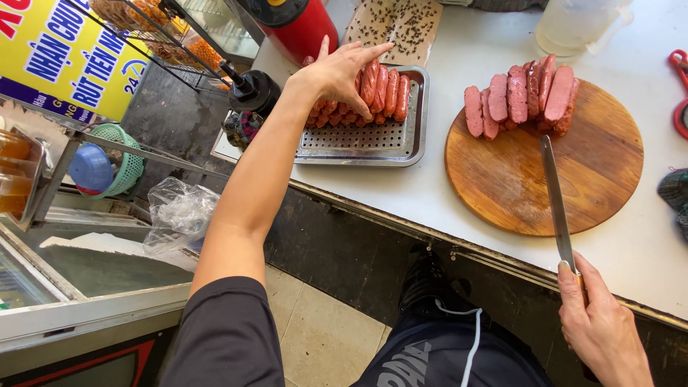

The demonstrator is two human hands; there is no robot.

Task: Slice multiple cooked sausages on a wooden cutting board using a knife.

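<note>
My left hand (335,72) reaches out over a perforated metal tray (365,143) and rests its fingers on the row of red sausages (385,89) lying at the tray's far end. My right hand (600,326) grips the handle of a long knife (555,197), whose blade lies flat across a round wooden cutting board (516,179). Several sliced sausage halves (519,97) are lined up at the board's far edge.
A red bottle (297,25) and a black-capped bottle (251,89) stand left of the tray. Brown paper (394,25) lies behind it, a clear plastic jug (573,25) at the back right. A glass display case (64,265) and crumpled plastic bag (179,211) sit lower left.
</note>
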